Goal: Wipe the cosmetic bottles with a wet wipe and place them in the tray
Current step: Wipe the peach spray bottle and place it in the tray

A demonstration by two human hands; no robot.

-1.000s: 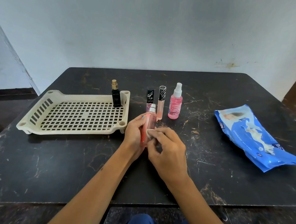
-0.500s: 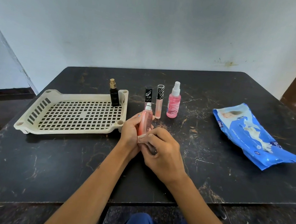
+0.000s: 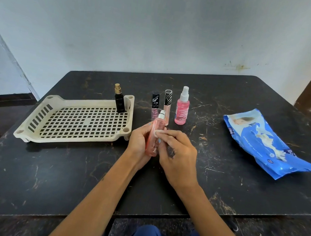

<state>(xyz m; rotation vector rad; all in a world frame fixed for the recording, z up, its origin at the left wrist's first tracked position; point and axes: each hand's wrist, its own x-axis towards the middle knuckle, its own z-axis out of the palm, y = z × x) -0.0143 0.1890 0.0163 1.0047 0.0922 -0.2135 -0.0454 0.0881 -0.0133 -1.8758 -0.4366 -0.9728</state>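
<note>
Cream plastic tray (image 3: 30,133) is sitting at nine o'clock on the dark worktop (image 3: 64,175), a black perfume bottle (image 3: 120,101) standing in its far right corner. Left hand (image 3: 139,141) is gripping an upright peach spray bottle (image 3: 155,137) at centre; right hand (image 3: 177,152) is pinching a white wipe (image 3: 158,132) against it. Blue wipes pack (image 3: 266,144) is lying at three o'clock.

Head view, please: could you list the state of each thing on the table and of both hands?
Peach spray bottle: upright, capped, gripped by left hand.
Wet wipe: pinched in right hand, pressed on that bottle.
Black perfume bottle: upright in tray.
Pink spray bottle: upright on table.
Two lip gloss tubes: upright, capped.
Wipes pack: lying flat.
</note>
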